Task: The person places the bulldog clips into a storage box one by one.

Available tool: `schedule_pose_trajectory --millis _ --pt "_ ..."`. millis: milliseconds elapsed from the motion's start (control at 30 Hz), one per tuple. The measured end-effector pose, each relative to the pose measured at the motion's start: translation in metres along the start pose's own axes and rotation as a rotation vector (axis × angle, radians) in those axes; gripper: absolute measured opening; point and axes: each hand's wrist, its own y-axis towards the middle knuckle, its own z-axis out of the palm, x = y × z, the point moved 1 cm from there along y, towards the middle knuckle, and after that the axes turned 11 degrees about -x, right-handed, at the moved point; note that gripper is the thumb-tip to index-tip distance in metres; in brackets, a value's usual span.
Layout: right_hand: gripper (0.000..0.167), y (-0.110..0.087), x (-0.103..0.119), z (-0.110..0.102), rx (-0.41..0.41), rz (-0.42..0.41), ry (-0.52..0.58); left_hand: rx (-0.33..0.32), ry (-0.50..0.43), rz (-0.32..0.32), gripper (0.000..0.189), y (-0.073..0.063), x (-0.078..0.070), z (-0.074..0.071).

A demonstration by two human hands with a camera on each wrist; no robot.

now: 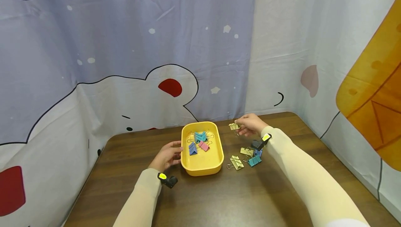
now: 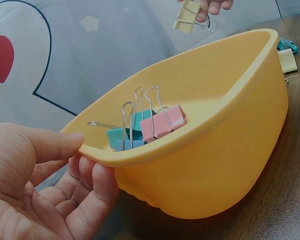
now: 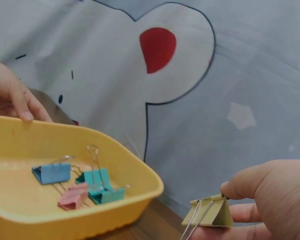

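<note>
A yellow plastic bin stands on the table, with blue, pink and teal binder clips inside. My left hand grips its left rim, thumb on top and fingers beneath, as the left wrist view shows. To the right of the bin, my right hand pinches a yellow binder clip between thumb and fingers, raised above the table. Nearer to me on the table lie two more yellow binder clips, a teal one and a blue one.
The brown wooden table ends at a patterned curtain behind the bin, which also hangs along the right side. The loose clips lie close to the bin's right wall, below my right forearm.
</note>
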Motion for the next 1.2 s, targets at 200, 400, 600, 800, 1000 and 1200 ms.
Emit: schedule_pose_trajectory --millis 200,400,600,800,1000,1200 --pt "0.042 0.001 0.013 0.017 0.013 -0.015 -0.006 -0.006 0.014 0.0 0.043 0.001 0.001 -0.001" --pt "0.044 0.001 0.025 0.034 0.037 -0.038 -0.003 -0.01 0.022 0.001 0.042 0.0 0.0 -0.002" --pt "0.037 0.003 0.032 0.052 0.045 -0.046 -0.003 -0.007 0.014 0.001 0.045 0.0 -0.001 -0.002" --pt "0.034 0.001 0.039 0.067 0.051 -0.055 -0.014 0.006 0.007 0.005 0.043 -0.002 -0.001 -0.001" --pt "0.032 0.0 0.04 0.08 0.025 -0.086 -0.074 0.008 0.008 0.01 0.043 -0.002 -0.002 -0.001" --pt "0.032 -0.003 0.04 0.091 0.007 -0.122 -0.131 0.01 0.008 0.008 0.043 -0.003 -0.001 -0.001"
